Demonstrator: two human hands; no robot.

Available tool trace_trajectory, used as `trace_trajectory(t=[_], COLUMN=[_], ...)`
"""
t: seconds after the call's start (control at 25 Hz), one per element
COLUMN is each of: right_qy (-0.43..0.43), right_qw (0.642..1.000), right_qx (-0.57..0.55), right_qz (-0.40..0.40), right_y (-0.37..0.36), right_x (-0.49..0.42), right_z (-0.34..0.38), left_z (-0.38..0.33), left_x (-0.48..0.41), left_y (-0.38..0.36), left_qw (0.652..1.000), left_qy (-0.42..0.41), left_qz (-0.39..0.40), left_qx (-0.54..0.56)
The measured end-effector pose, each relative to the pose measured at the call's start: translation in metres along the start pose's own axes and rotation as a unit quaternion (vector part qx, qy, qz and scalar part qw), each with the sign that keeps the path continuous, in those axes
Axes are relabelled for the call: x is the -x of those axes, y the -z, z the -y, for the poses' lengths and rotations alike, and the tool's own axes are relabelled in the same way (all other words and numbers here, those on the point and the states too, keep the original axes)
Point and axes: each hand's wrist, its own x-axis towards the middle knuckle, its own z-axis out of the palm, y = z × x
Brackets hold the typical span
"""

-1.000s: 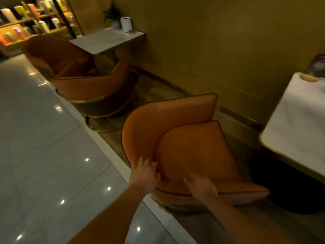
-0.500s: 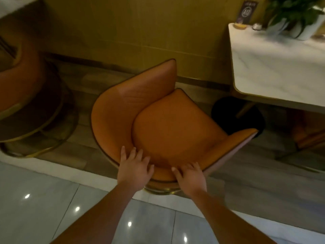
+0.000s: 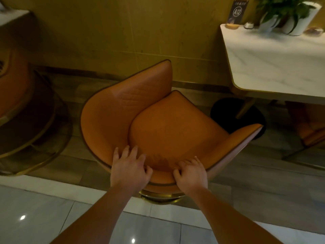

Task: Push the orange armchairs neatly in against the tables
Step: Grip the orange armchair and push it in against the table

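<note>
Orange armchair [image 3: 168, 131] at centre, apart from marble table [image 3: 274, 64] at far right, seat angled toward it; not yet tucked in. Backrest rim gripped at near edge: left hand [image 3: 129, 170] & right hand [image 3: 190, 174] closed over it, spaced apart, prob. for even steering. Table pedestal base [image 3: 228, 110] to be cleared.

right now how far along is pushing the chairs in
Done: nothing clearly finished; whether the brown-backed orange armchair at the left edge is pushed in cannot be told. In hand: the left hand and right hand grip the curved backrest of the orange leather armchair, which stands apart from the white marble-top table. Left: pushing it in under that table, then the orange seat partly visible beneath it.
</note>
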Motion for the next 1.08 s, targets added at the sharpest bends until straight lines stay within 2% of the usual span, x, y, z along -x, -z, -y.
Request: trace_trajectory(t=[0.12, 0.44, 0.72, 0.96, 1.08], right_qy=[-0.007, -0.035, -0.077, -0.112, -0.116], right_qw=[1.0, 0.998, 0.997, 0.993, 0.993], right_qx=[-0.006, -0.026, -0.021, -0.022, -0.022], right_qz=[-0.028, -0.051, -0.019, -0.032, -0.004], right_y=[-0.007, -0.016, -0.018, -0.025, -0.025], right_x=[-0.022, -0.117, -0.212, -0.289, -0.321], right_z=[0.0, 0.005, 0.011, 0.007, 0.002], left_z=[0.01, 0.041, 0.074, 0.092, 0.098], left_x=[-0.024, -0.124, -0.234, -0.324, -0.363], left_y=[-0.004, -0.003, -0.002, -0.002, -0.003], left_qw=[1.0, 1.0, 0.998, 0.994, 0.993], left_qy=[0.0, -0.014, -0.061, -0.099, -0.113], left_qz=[-0.025, -0.025, -0.028, -0.034, -0.033], left_qx=[0.0, -0.01, -0.018, -0.022, -0.021])
